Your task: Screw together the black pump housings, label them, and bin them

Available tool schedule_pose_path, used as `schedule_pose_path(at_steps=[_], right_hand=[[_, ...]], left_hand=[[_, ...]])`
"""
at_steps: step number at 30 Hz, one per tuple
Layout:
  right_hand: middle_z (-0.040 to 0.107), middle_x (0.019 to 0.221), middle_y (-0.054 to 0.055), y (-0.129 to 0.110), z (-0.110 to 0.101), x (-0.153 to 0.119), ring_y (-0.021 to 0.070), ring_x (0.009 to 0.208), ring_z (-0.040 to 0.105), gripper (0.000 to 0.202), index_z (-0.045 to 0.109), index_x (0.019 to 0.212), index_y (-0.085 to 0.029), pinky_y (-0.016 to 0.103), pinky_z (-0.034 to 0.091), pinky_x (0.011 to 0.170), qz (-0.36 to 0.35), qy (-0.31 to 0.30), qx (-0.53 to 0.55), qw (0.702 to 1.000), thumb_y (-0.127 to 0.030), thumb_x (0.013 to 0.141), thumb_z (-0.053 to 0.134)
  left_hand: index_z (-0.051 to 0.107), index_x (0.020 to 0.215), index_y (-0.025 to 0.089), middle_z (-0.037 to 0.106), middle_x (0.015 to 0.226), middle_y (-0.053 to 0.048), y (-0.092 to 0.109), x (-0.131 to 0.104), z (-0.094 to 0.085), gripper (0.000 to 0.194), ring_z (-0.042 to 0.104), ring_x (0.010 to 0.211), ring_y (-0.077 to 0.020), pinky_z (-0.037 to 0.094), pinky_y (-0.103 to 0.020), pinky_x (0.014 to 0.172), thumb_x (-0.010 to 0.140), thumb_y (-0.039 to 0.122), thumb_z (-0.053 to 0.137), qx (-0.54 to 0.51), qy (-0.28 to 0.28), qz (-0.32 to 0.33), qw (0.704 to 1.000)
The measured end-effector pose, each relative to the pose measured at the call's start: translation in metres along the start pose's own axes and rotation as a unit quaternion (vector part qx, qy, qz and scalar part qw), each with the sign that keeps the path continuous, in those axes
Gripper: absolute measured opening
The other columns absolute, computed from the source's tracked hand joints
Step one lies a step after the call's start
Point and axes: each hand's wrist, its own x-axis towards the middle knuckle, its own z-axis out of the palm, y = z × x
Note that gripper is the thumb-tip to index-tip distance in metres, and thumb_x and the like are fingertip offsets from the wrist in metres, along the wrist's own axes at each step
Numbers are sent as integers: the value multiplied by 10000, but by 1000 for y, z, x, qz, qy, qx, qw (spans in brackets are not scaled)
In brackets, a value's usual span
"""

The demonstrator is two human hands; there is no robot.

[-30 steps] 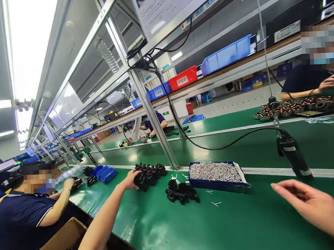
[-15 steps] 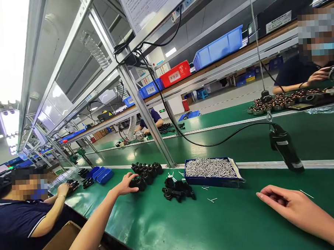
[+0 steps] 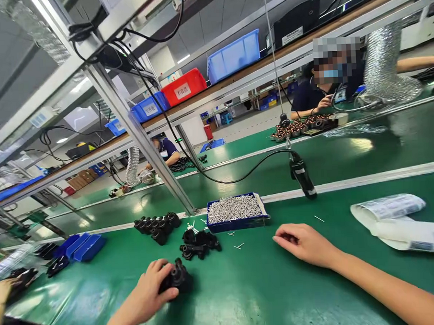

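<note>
My left hand (image 3: 150, 287) is closed around a black plastic housing (image 3: 179, 275), lifted near the front of the bench. Behind it, a group of similar black housings (image 3: 158, 225) stands in rows. Several black plastic parts (image 3: 201, 243) lie in a small heap to the right of them. My right hand (image 3: 305, 245) rests low over the green mat with its fingers curled in; whatever they may hold is hidden. Nearest to it is a blue box (image 3: 237, 224) full of small silvery pins (image 3: 235, 208), with a few loose pins (image 3: 238, 246) on the mat.
A black electric screwdriver (image 3: 302, 175) hangs from a cord at the back. White sheets of printed labels (image 3: 392, 222) lie curled at right. Blue bins (image 3: 86, 247) stand at left, near a co-worker's hand (image 3: 3, 289). A metal post (image 3: 148, 156) rises behind the housings.
My left hand has taken a black housing from the group and brought it towards me. The view has turned right, bringing the label sheets into sight. My right hand stays curled.
</note>
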Motion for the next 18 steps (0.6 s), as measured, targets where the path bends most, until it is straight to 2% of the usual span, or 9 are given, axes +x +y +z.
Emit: schedule_pose_path(at_steps=[3,6,8,10,12,14,15,17,18], right_hand=[[727,763,52,-15,5,-5,162,586,613,378,736,894,-206,287,463,571,-68,-26,-15,997,-476,1036,514],[755,905,57,-28,5,-15,140,567,610,322,730,1173,-208,274,473,555,-125,-68,-29,989,-454,995,624],[761,996,66,-29,2,-23,143,580,634,460,675,1329,-222,273,507,563,-144,-85,-41,985,-465,940,711],[761,1086,87,-22,-2,-28,173,662,697,560,639,1397,-240,283,561,604,-157,-84,-50,983,-495,911,745],[753,1170,115,-9,-7,-31,228,816,758,577,636,1410,-252,307,611,676,-178,-65,-52,980,-544,919,720],[740,1236,132,6,-11,-33,257,900,770,551,641,1412,-265,329,632,724,-185,-33,-60,980,-569,953,662],[734,1257,135,12,-12,-33,247,858,765,531,643,1413,-274,331,630,712,-179,-16,-63,982,-567,971,634],[730,1270,134,20,-14,-34,198,687,711,496,652,1405,-290,329,612,644,-156,1,-62,986,-556,989,605],[735,1257,134,21,-15,-34,178,612,669,489,665,1391,-294,330,598,605,-146,4,-56,988,-559,983,611]], left_hand=[[695,1252,314,590,1461,-118,99,-1,11,348,522,1376,-381,495,-550,1110,928,430,747,3,-22,51,998],[686,1268,283,592,1446,-155,195,17,15,414,518,1374,-412,508,-606,1081,907,435,820,32,-37,108,993],[671,1310,259,611,1390,-184,242,34,17,517,536,1338,-438,530,-656,1038,900,537,818,46,-37,150,987],[612,1413,248,615,1363,-202,269,49,20,676,553,1311,-453,560,-672,990,878,607,816,40,-25,195,980],[546,1499,257,597,1397,-201,276,60,20,785,545,1339,-443,567,-644,1014,868,644,807,7,-3,251,968],[548,1507,271,578,1453,-177,261,68,15,767,539,1379,-401,545,-576,1093,878,627,803,-44,39,280,958],[576,1481,273,576,1469,-159,247,72,10,708,545,1386,-374,527,-532,1132,890,588,806,-66,67,271,958],[635,1407,274,590,1467,-127,206,79,-2,545,568,1373,-328,492,-460,1176,917,447,800,-77,126,184,972],[660,1357,265,612,1430,-121,181,84,-11,472,586,1351,-313,480,-436,1182,915,364,791,-62,147,110,981]])
